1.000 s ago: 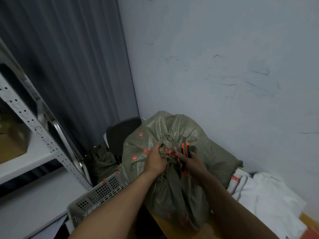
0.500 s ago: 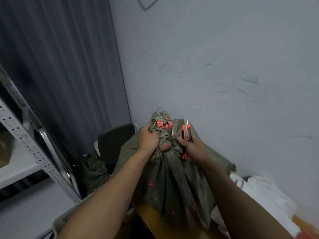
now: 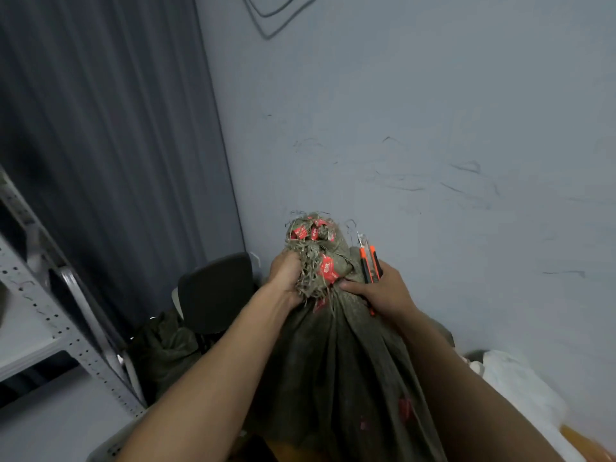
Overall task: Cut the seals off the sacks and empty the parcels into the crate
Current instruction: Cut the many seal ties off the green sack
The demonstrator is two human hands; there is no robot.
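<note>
One sack [image 3: 340, 378]; left hand [image 3: 286, 278] is clenching its neck; right hand [image 3: 386, 291] is gripping one knife [image 3: 368, 261] against it; grey wall [image 3: 433, 111] behind.

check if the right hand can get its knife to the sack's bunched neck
Probably yes: the right hand holds the orange knife right beside the neck, nothing between them. The left hand grips the neck's far side, near any cut.

Red tags [image 3: 328, 269]: white print is seen but cannot be read.
Place: the tags are borne on the sack [image 3: 343, 361].
</note>
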